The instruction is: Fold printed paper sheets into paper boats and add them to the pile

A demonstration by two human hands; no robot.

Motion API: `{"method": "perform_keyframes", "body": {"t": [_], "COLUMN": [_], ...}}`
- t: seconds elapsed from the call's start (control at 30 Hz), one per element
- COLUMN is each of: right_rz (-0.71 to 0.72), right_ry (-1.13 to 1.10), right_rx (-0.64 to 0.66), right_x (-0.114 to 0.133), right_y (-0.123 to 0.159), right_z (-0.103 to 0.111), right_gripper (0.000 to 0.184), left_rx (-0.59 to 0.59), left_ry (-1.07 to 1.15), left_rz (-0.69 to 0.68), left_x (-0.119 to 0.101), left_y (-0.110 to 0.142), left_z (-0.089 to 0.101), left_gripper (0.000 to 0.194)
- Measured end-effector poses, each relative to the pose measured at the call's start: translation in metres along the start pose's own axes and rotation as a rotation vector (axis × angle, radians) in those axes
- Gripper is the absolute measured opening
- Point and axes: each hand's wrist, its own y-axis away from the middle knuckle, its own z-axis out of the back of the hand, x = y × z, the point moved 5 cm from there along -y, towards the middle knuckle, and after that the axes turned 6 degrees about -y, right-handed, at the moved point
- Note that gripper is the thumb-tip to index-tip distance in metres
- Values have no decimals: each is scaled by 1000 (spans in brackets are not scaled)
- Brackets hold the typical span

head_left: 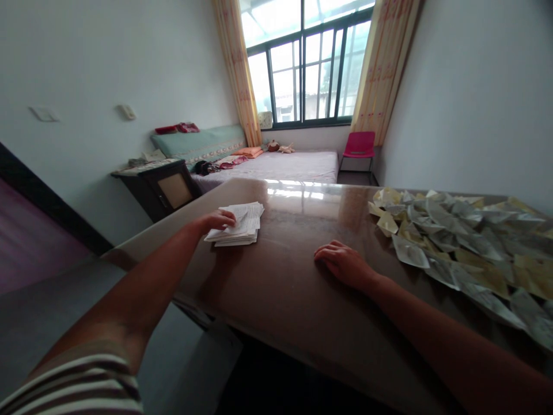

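Note:
A stack of printed paper sheets (237, 233) lies on the left half of the brown table. My left hand (219, 219) is over the stack's near left part, its fingers closed on the top sheet, which looks creased beside the fingertips. On the bare tabletop to the right rests my right hand (343, 262), palm down and holding nothing, its fingers loosely bent. A big heap of folded paper pieces (458, 230), white and yellowish, covers the table's right side, beyond my right forearm.
The glossy brown table (276, 288) reflects the window (311, 75). Behind it stand a bed (298, 164) and a pink chair (360, 145). A dark bedside cabinet (166, 187) is at the left, close to the table's far left edge.

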Motion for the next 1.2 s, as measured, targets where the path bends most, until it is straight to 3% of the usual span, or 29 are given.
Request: {"method": "perform_keyframes", "body": {"t": [0.2, 0.43, 0.63, 0.8, 0.9, 1.03, 1.1, 1.13, 1.2], "right_rz": [7, 29, 28, -2, -34, -29, -14, -3, 16], "right_ry": [-15, -32, -31, -12, -30, -147, -184, -185, -166], "right_rx": [-8, -4, -4, -36, -136, -202, -210, -203, -159], "right_x": [0, 1, 1, -1, 0, 5, 5, 4, -1], "right_y": [0, -1, -1, 0, 0, -2, -2, -3, -3], "right_z": [1, 1, 1, 1, 3, 5, 5, 6, 6], "right_gripper": [27, 26, 25, 26, 33, 60, 70, 66, 43], "left_rx": [-1, -126, -223, -217, -141, -22, -33, -46, -30], "left_ry": [180, 385, 450, 347, 240, 129, -59, -115, -149], "left_rz": [75, 112, 13, -187, -341, -531, -696, -740, -784], "left_x": [-8, 3, 2, -38, -84, -145, -172, -182, -194], "left_y": [4, 12, 25, 35, 41, 61, 76, 81, 84], "left_z": [6, 6, 8, 5, -24, -99, -135, -148, -164], "left_gripper": [47, 43, 34, 29, 22, 12, 10, 8, 10]}}
